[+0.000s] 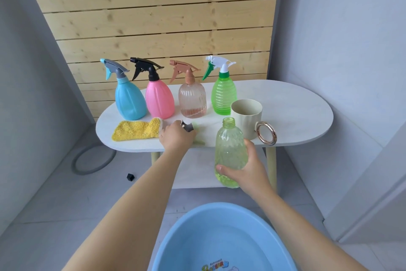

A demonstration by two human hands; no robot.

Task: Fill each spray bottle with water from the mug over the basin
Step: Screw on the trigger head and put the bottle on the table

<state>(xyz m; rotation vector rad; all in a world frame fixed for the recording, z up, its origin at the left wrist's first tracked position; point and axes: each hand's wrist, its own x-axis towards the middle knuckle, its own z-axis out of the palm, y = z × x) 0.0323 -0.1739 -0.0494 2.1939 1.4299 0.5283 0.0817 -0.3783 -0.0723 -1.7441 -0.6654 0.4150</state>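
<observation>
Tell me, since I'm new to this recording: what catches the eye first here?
A row of four capped spray bottles at the table's back: blue, pink, clear peach, green. In front, the right hand holds an uncapped pale green bottle near the cream mug; a blue basin sits below.

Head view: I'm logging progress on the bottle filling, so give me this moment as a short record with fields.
left hand: left hand on a spray head lying on the white oval table
right hand: right hand grips the uncapped pale green clear bottle
mug: cream mug with gold ring handle on table
basin: blue plastic basin below
</observation>
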